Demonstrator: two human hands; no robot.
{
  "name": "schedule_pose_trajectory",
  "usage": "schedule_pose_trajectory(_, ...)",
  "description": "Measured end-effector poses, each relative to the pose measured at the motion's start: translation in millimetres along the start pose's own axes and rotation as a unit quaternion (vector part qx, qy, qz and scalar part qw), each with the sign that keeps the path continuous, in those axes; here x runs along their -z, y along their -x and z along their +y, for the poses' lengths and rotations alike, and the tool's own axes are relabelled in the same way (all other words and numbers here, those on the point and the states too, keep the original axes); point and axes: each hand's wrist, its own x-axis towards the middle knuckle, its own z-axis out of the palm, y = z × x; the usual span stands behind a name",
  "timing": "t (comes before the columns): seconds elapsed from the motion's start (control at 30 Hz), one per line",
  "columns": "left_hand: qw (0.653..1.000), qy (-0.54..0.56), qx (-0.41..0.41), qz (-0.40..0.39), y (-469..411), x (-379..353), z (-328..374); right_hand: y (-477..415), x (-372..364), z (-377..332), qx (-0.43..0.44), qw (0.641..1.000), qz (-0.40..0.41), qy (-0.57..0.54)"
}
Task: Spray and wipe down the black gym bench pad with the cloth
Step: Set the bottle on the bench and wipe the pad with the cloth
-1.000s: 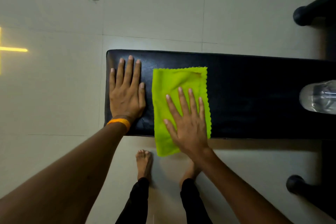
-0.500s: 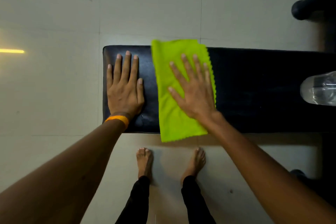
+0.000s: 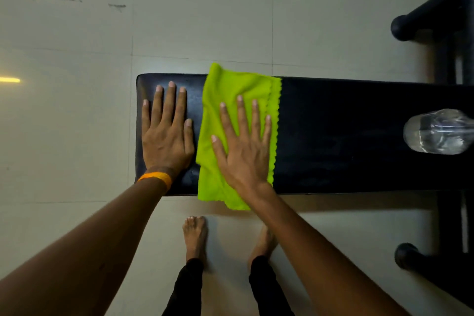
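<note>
The black bench pad (image 3: 333,136) runs left to right across the middle of the head view. A bright green cloth (image 3: 238,84) lies spread over its left part, hanging a little past both long edges. My right hand (image 3: 243,146) presses flat on the cloth, fingers spread. My left hand (image 3: 166,133), with an orange band at the wrist, rests flat on the bare pad at its left end, just beside the cloth. A clear plastic bottle (image 3: 438,133) lies on the pad at the far right.
Black frame legs with rounded feet stand at the upper right (image 3: 402,28) and lower right (image 3: 407,254). My bare feet (image 3: 195,236) stand on the pale tiled floor (image 3: 77,136) just in front of the bench.
My right hand pushed the cloth from the near edge of the pad toward the far edge, then drew it back slightly toward me. My left hand stayed planted.
</note>
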Motion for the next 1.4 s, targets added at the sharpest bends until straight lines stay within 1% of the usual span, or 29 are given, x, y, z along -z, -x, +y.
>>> schedule_pose_trajectory(0.07, 1.0, 0.005, 0.0, -0.001, 1, -1, 0, 2, 1, 13, 0.079, 0.996, -0.026, 0.0)
schedule_pose_trajectory(0.13, 1.0, 0.004, 0.001, -0.004, 1, 0, -1, -5, 5, 32, 0.124, 0.992, -0.029, -0.011)
schedule_pose_trajectory(0.17, 1.0, 0.004, 0.0, -0.009, 1, 0, 0, -8, 7, 39, 0.132, 0.99, -0.028, -0.035)
schedule_pose_trajectory(0.2, 1.0, 0.005, -0.002, -0.016, 1, 1, 0, -9, 10, 44, 0.125, 0.989, -0.022, -0.069)
schedule_pose_trajectory(0.27, 0.999, 0.022, 0.0, -0.025, 0, 4, 0, -9, 16, 55, 0.075, 0.99, 0.018, -0.121)
schedule_pose_trajectory(0.33, 0.997, 0.071, 0.024, -0.017, -1, 11, 4, -10, 18, 73, 0.005, 0.991, 0.051, -0.125)
schedule_pose_trajectory(0.4, 0.991, 0.12, 0.043, 0.026, 0, 21, 23, -14, 17, 88, -0.034, 0.991, 0.052, -0.116)
schedule_pose_trajectory(0.43, 0.99, 0.13, 0.039, 0.04, 1, 25, 40, -16, 16, 92, -0.038, 0.992, 0.045, -0.107)
schedule_pose_trajectory(0.47, 0.99, 0.13, 0.026, 0.036, 3, 27, 60, -18, 14, 93, -0.032, 0.995, 0.038, -0.091)
schedule_pose_trajectory(0.53, 0.993, 0.117, 0.0, -0.006, 7, 18, 101, -19, 11, 93, -0.007, 0.998, 0.034, -0.056)
schedule_pose_trajectory(0.6, 0.995, 0.089, -0.006, -0.045, 12, 1, 124, -18, 9, 93, 0.007, 0.997, 0.046, -0.062)
schedule_pose_trajectory(0.7, 0.996, 0.037, -0.041, -0.067, 3, -13, 108, -16, 8, 98, -0.004, 0.992, 0.062, -0.112)
schedule_pose_trajectory(0.77, 0.997, 0.013, -0.057, -0.056, -13, -12, 88, -17, 9, 96, -0.009, 0.995, 0.047, -0.082)
schedule_pose_trajectory(0.83, 0.998, 0.003, -0.025, -0.053, -17, -7, 81, -17, 8, 86, -0.018, 0.999, 0.032, -0.036)
schedule_pose_trajectory(0.87, 0.998, -0.002, -0.004, -0.056, -9, -6, 85, -18, 8, 82, -0.024, 0.999, 0.028, -0.024)
schedule_pose_trajectory(0.9, 0.998, -0.005, -0.003, -0.063, 6, -5, 90, -17, 7, 79, -0.028, 0.999, 0.026, -0.017)
schedule_pose_trajectory(0.97, 0.995, -0.017, -0.046, -0.083, 38, 0, 89, -18, 7, 78, -0.03, 0.999, 0.018, -0.008)
schedule_pose_trajectory(1.03, 0.992, -0.022, -0.08, -0.09, 35, 2, 63, -17, 7, 80, -0.029, 1.0, 0.013, -0.002)
schedule_pose_trajectory(1.07, 0.993, -0.028, -0.072, -0.086, 21, 3, 49, -16, 6, 81, -0.028, 1.0, 0.012, 0.002)
schedule_pose_trajectory(1.17, 0.997, -0.027, 0.009, -0.077, -21, 7, 27, -17, 4, 77, -0.032, 0.999, 0.017, 0.009)
schedule_pose_trajectory(1.23, 0.997, -0.039, 0.032, -0.065, -5, 6, 39, -17, 4, 75, -0.034, 0.999, 0.022, 0.003)
schedule_pose_trajectory(1.33, 0.996, -0.042, 0.014, -0.078, 54, 6, 55, -16, 5, 75, -0.041, 0.999, 0.011, -0.003)
schedule_pose_trajectory(1.4, 0.996, -0.031, -0.001, -0.087, 51, 8, 41, -15, 4, 73, -0.04, 0.999, 0.004, 0.001)
